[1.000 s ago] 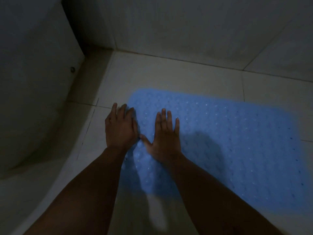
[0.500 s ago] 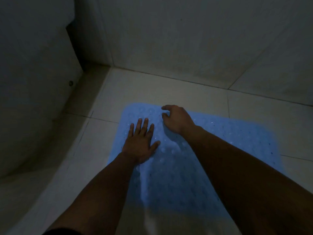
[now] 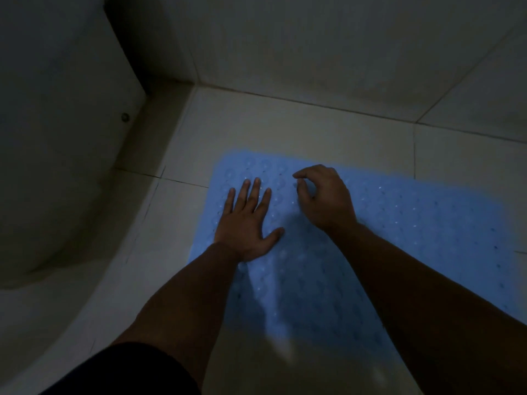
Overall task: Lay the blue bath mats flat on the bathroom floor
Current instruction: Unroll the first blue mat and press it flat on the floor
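One blue bubbled rubber bath mat (image 3: 399, 238), flat on tiled floor (image 3: 285, 124); left hand (image 3: 245, 223) presses flat near its left edge, right hand (image 3: 328, 198) curled, grip unclear.

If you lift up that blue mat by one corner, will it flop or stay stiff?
Probably flop: the blue mat looks thin and hugs the floor. Its bumpy surface, maybe suction cups, might make it cling. The left hand presses it flat.

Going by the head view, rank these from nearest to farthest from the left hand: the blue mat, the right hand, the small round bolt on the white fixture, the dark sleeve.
Measured from the left hand:
1. Blue mat: directly under the palm, touching.
2. Right hand: just to its right, over the mat.
3. Small round bolt: up and to the left, on the white fixture.
4. Dark sleeve: bottom edge, down the arm.
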